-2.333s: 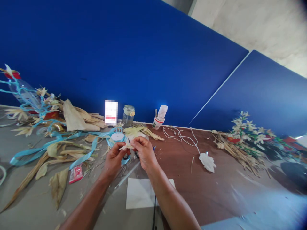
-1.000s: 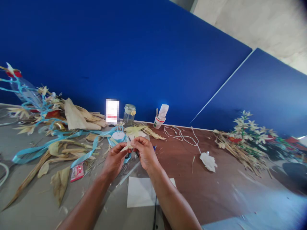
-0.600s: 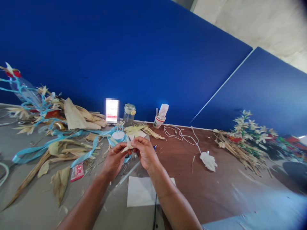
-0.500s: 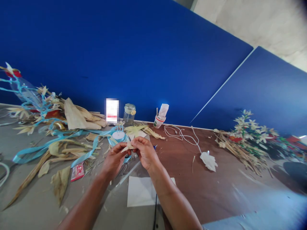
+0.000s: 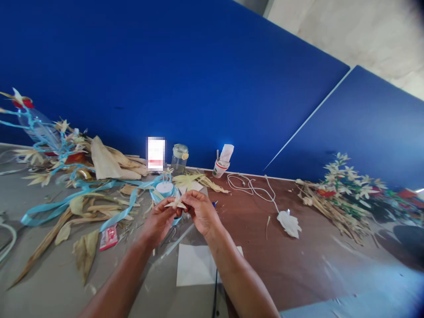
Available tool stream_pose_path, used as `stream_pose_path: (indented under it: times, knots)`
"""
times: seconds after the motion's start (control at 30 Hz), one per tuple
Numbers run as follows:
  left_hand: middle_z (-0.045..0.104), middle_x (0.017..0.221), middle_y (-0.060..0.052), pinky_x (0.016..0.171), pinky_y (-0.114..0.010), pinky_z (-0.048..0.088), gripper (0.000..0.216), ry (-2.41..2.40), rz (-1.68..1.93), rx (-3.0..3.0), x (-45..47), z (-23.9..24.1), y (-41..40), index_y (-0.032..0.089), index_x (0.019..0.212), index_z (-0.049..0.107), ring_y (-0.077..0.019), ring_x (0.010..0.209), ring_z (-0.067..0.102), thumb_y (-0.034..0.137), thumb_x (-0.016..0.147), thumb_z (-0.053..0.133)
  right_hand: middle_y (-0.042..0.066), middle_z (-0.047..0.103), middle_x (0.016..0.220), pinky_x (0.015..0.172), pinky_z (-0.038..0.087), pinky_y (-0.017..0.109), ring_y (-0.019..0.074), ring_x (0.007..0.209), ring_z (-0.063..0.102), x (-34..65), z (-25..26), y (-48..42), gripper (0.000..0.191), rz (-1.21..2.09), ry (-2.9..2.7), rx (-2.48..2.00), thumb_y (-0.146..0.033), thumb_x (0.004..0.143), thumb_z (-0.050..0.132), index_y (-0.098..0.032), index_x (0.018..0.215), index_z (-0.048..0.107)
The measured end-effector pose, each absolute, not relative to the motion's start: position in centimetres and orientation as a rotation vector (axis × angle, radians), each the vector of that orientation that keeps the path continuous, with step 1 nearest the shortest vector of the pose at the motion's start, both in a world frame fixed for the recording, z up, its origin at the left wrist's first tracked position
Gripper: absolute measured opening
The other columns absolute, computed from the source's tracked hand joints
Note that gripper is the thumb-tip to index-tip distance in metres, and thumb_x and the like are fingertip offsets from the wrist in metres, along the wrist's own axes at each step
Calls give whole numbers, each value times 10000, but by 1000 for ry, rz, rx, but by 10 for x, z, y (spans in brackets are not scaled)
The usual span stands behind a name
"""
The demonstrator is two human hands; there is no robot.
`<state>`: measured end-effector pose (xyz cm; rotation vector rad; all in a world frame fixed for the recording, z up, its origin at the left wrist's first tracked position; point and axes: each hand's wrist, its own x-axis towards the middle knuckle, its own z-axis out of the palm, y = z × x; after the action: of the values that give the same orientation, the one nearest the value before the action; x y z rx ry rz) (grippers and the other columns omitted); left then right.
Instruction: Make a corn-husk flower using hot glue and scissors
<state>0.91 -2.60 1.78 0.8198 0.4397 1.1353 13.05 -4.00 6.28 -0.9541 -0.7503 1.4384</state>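
Note:
A small pale flower with pointed petals, apparently made of dried husk, is held up between my two hands over the table. My left hand pinches it from the left, fingers closed. My right hand is closed at its right side, thumb and fingertips on the petals. Just behind the hands stands a roll of light blue ribbon, partly covered by them. Pale green husk strips lie beyond the roll. A white sheet of paper rests below my forearms.
Dried husks and loose blue ribbon spread over the left side, near a plastic bottle. A glass jar and a paper cup stand by the blue partition. White cable and a flower bunch lie rightward.
The flower has turned between my fingers, and its spread petals now show more clearly. Both hands stay in nearly the same place; the whole view has shifted slightly.

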Motion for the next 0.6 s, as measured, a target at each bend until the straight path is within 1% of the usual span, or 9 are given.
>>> stream_pose_path:
  times: [0.17, 0.3, 0.43, 0.5, 0.6]
  knots:
    - [624, 645, -10, 664, -268, 387, 142, 442, 1133, 805, 10, 19, -27, 175, 758, 697, -118, 632, 522, 266, 672, 767, -40, 544, 472, 459, 332, 199, 70, 428, 443, 130, 62, -40, 196, 1440, -738, -951, -269, 554, 745, -153, 575, 589]
    - [597, 628, 4, 666, -271, 406, 148, 406, 1158, 794, 9, 15, -24, 182, 809, 690, -121, 636, 527, 253, 693, 749, -49, 517, 454, 458, 333, 202, 67, 429, 418, 131, 63, -39, 171, 1392, -716, -961, -260, 552, 725, -156, 554, 590]
    - [579, 679, 7, 744, -292, 454, 86, 390, 1211, 690, 8, 14, -22, 179, 771, 654, -123, 689, 546, 205, 718, 717, -43, 554, 511, 455, 313, 192, 53, 439, 403, 136, 61, -34, 152, 1281, -672, -1019, -262, 564, 699, -158, 562, 589]
    - [550, 674, 15, 771, -303, 475, 66, 402, 1217, 599, 8, 15, -21, 175, 756, 634, -114, 677, 541, 170, 726, 693, -53, 538, 495, 455, 304, 185, 53, 443, 402, 137, 58, -32, 137, 1244, -727, -1071, -254, 581, 690, -160, 571, 591]
    - [541, 676, 14, 745, -303, 497, 66, 442, 1200, 525, 8, 18, -21, 158, 761, 627, -107, 638, 539, 140, 720, 676, -69, 502, 457, 462, 328, 185, 59, 431, 422, 137, 55, -32, 122, 1244, -890, -1141, -258, 617, 666, -167, 592, 590]
